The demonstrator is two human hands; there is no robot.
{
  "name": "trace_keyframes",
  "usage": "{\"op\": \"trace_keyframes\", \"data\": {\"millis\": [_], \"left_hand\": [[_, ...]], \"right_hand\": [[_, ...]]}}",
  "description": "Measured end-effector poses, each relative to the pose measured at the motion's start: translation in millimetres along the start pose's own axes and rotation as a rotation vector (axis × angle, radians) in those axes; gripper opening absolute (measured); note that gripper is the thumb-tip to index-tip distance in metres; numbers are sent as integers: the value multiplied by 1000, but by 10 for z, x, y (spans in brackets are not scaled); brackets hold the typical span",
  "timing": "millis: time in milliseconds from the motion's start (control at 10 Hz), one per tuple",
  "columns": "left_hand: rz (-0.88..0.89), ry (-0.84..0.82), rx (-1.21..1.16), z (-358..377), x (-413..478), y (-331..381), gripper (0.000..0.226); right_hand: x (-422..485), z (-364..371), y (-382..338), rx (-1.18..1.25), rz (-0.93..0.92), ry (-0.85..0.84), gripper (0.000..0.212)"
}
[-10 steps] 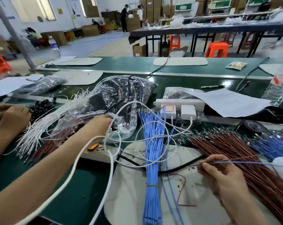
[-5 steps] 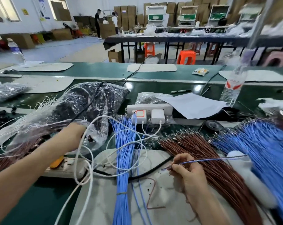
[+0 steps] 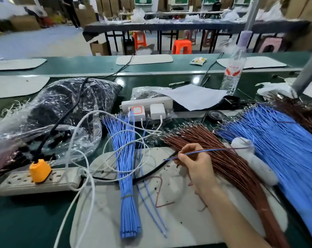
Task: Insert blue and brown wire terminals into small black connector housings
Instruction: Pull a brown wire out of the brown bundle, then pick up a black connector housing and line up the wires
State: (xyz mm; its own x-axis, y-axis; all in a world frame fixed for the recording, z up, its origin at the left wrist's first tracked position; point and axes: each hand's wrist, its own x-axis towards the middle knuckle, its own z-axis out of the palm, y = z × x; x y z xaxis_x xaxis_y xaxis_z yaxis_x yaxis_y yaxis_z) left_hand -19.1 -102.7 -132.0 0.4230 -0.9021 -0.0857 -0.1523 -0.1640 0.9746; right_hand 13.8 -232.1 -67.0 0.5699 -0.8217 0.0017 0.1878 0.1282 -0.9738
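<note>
right hand (image 3: pixel 196 166) (fingers curled) pinches wires (image 3: pixel 211 150)

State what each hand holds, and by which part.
The right hand pinches a thin blue and brown wire pair near its left end, and the rest of the pair trails off to the right. The left hand is out of view.

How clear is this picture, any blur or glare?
Head view: the right hand and its pinched wires look fairly sharp; the blue wire pile at right and the background are smeared; glare spots sit on the green belt; wide-angle lens bows its edges.
</note>
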Motion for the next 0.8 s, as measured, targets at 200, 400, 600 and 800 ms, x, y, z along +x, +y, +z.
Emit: {"op": "trace_keyframes", "data": {"millis": [200, 400, 600, 800], "left_hand": [[313, 96, -330, -1035, 318, 917, 23], [309, 433, -7, -1247, 744, 694, 34], [270, 381, 20, -1279, 807, 558, 25], [254, 324, 24, -1287, 817, 545, 29]], "right_hand": [[-62, -46, -34, -45, -10, -45, 26], [121, 3, -127, 40, -32, 42, 35], [33, 47, -141, -44, -195, 112, 35], [-21, 65, -152, -209, -265, 141, 29]]}}
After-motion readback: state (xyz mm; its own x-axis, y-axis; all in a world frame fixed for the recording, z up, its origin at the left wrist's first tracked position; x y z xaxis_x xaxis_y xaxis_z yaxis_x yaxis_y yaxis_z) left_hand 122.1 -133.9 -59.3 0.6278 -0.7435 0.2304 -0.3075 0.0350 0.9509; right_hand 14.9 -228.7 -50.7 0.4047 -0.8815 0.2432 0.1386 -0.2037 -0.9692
